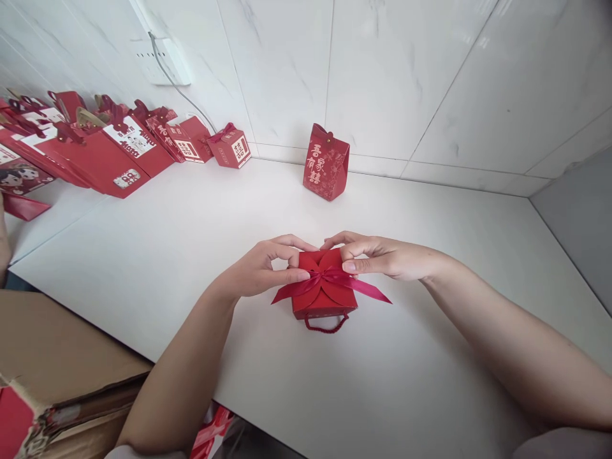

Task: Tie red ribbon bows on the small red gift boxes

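A small red gift box (325, 306) stands on the white table, its top closed by overlapping rounded flaps. Across the flaps lies a magenta satin ribbon (370, 291), tied at the middle with its tails spread to both sides. My left hand (272, 264) is closed at the box's left side, the thumb on the ribbon near the knot and a finger reaching over the far edge. At the right side, my right hand (375, 256) pinches by the ribbon, with another finger at the far edge. A twisted cord handle (327, 329) hangs at the near side.
A printed red gift bag (326, 162) stands near the tiled wall. Several red bags (129, 156) and a small red box (230, 146) line the back left. A cardboard box (67, 350) sits at the lower left. A wall socket (161, 62) has a grey cable.
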Demonstrator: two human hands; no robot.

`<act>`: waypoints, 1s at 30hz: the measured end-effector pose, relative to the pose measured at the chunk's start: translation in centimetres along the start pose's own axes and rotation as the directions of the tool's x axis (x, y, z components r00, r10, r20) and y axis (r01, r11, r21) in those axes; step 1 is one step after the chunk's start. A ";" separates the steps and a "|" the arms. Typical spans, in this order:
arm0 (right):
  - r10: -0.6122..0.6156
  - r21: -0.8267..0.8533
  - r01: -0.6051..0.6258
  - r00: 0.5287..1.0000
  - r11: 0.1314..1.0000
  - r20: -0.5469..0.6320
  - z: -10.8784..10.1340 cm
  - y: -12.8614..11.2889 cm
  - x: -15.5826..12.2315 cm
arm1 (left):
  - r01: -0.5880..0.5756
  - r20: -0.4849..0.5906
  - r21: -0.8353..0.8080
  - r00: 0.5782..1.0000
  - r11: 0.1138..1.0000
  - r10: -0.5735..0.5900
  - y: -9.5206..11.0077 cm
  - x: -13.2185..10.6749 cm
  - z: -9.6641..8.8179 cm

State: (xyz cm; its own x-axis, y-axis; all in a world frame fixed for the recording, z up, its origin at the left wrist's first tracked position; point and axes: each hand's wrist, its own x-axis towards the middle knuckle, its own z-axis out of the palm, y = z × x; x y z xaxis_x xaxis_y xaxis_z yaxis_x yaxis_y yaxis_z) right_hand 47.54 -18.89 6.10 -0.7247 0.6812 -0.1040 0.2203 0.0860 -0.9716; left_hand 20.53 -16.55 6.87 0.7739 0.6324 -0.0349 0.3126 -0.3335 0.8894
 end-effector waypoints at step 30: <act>-0.088 0.452 0.209 0.958 0.867 -0.274 1.8 1.3 1.4 | -0.030 -0.048 -0.592 0.999 0.805 0.001 -1.7 1.4 1.9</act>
State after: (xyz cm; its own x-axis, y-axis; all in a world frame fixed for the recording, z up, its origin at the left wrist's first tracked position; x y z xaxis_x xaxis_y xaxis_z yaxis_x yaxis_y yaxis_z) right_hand 45.60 -19.13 4.30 -0.5345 0.8440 0.0441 -0.2552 -0.1114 -0.9605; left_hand 22.11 -16.47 4.47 0.7468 0.6649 -0.0117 -0.0973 0.1266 0.9872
